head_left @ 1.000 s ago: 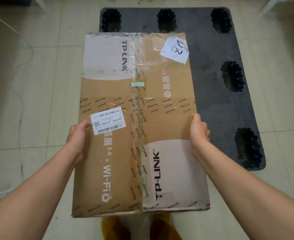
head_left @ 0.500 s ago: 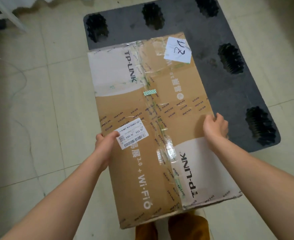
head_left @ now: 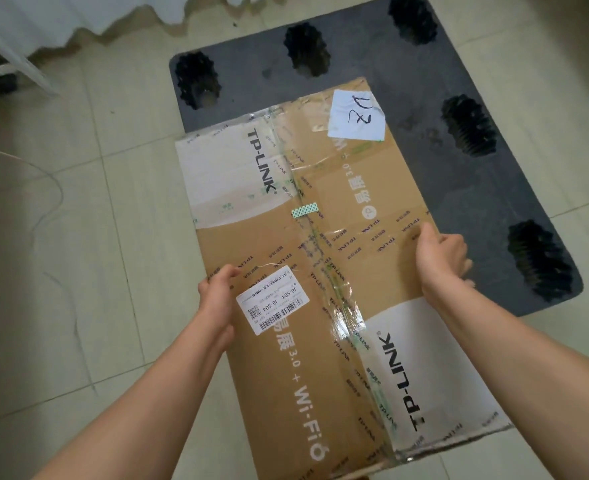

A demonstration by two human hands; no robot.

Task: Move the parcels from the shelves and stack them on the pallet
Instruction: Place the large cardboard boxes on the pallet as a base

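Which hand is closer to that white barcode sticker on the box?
Left. The left hand grips the box edge right beside the barcode sticker; the right hand grips the opposite edge, across the box.

One head-worn wide-angle camera looks steeply down from close above. The carton (head_left: 324,258) fills mid-frame; the pallet (head_left: 514,188) sits upper right.

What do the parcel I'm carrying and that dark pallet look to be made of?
The parcel: brown corrugated cardboard by its look, matte with printed lettering; glossy clear tape along the centre seam catches the light, and paper labels are stuck on.
The pallet: probably moulded plastic, dark grey and matte, a smooth one-piece deck with ribbed recessed pockets.
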